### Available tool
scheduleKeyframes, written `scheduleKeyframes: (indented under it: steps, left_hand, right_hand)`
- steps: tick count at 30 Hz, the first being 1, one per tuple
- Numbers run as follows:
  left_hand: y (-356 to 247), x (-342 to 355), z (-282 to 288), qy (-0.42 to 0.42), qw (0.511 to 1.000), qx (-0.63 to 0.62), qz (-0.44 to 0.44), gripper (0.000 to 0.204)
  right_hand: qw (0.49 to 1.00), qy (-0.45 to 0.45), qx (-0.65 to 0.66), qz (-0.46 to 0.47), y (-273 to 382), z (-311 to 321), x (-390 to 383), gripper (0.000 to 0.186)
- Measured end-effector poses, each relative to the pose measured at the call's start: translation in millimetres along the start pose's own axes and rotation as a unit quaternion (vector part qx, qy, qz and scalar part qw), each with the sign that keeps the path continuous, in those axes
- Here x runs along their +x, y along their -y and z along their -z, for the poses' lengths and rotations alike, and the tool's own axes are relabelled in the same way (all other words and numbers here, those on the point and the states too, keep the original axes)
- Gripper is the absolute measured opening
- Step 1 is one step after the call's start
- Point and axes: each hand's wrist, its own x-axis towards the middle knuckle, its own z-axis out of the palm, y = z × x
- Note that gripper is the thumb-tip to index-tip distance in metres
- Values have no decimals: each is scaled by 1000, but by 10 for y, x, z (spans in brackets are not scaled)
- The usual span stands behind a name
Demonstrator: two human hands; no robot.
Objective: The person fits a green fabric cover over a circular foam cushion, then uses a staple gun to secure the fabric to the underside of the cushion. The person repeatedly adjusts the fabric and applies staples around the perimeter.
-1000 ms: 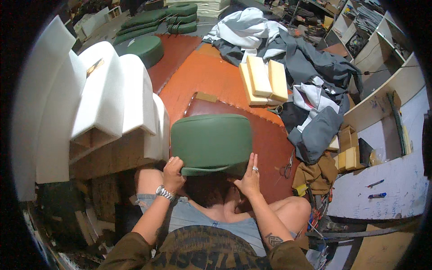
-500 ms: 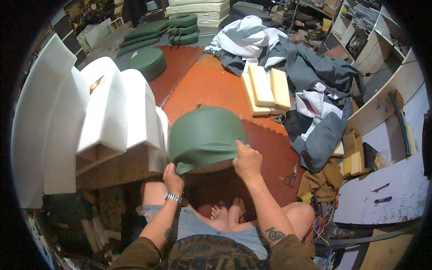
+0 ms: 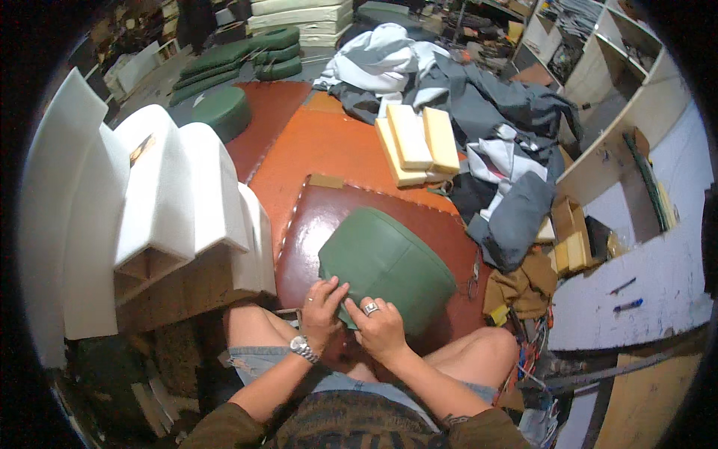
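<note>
A round green cushion [image 3: 393, 266] in a smooth leather-like cover stands tilted on the brown padded mat in front of my crossed legs. A seam runs down its side. My left hand [image 3: 321, 314] grips the edge of the cover at the near left of the cushion, with the fingertips on the green material. Right beside it, my right hand [image 3: 379, 328] has its fingers bent and pressed on the same edge. The hands almost touch. The cushion's underside and what lies beneath the fingers are hidden.
White curved foam-covered seat shells [image 3: 161, 194] stand at the left. Another round green cushion [image 3: 223, 112] lies beyond them. Yellow foam blocks [image 3: 411, 142] and heaped grey fabric [image 3: 497, 105] lie ahead to the right. Scissors [image 3: 473, 278] lie by the brown cloth [image 3: 527, 280].
The cushion has turned and tilted, shifting nearer and to the right, so its side seam shows. My hands, formerly apart on its two sides, have come together at its near left edge.
</note>
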Motion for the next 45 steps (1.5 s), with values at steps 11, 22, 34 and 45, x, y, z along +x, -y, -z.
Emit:
scheduleKeyframes:
  steps: [11, 22, 34, 45]
  left_hand:
    - [32, -472, 563, 91, 989, 31, 115, 52]
    - [121, -758, 636, 143, 955, 75, 249, 32]
    - [99, -643, 588, 59, 996, 22, 62, 37]
    - [-315, 454, 24, 92, 992, -58, 63, 19]
  right_hand:
    - [999, -8, -2, 37, -158, 192, -551, 56]
    - [991, 24, 56, 122, 74, -135, -794, 42]
    - [998, -64, 29, 2, -102, -82, -686, 48]
    - [992, -103, 33, -72, -460, 235, -51, 24]
